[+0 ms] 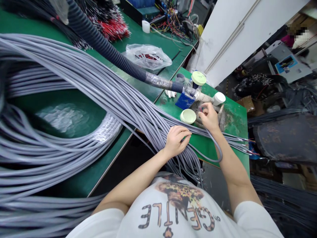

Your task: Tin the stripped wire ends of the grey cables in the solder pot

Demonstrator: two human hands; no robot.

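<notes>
My right hand is closed in a pinch on the end of a grey cable, where small coloured wire tips show at the fingers. That cable loops back under my right forearm towards the bundle. To its left, my left hand rests at the thick bundle of grey cables, fingers curled and thumb against them; what they grip is hidden. A pale green lid lies between the two hands. Just beyond my right hand sit a white round cap and a blue block under the hose end.
A ribbed dark hose crosses above the green table. A lidded jar, a clear plastic bag and red and black wires stand behind. Stripped cable ends overhang the right edge. A person is in the background.
</notes>
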